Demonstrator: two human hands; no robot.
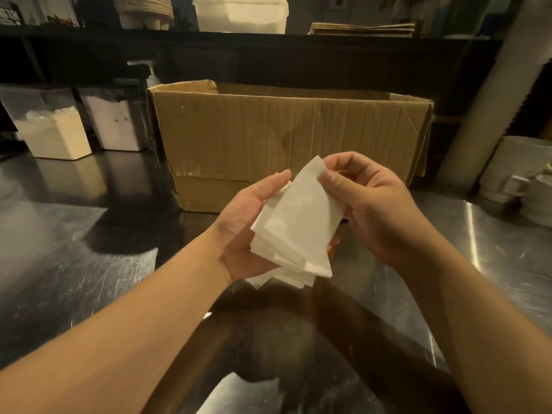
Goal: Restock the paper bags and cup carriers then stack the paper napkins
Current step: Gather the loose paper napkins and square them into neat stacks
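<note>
Both hands [251, 222] [370, 210] hold napkins [298, 228] (uneven stack); cardboard box [286, 135] behind

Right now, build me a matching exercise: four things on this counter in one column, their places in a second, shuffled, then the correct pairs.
Things:
1. paper napkins
2. cardboard box
3. clear containers of powder
4. white mugs

Places:
A. far right edge of the counter
B. held between the left hand and right hand
C. middle of the counter, behind the hands
D. left of the box, at the back of the counter

Pairs: 1-B, 2-C, 3-D, 4-A
</note>
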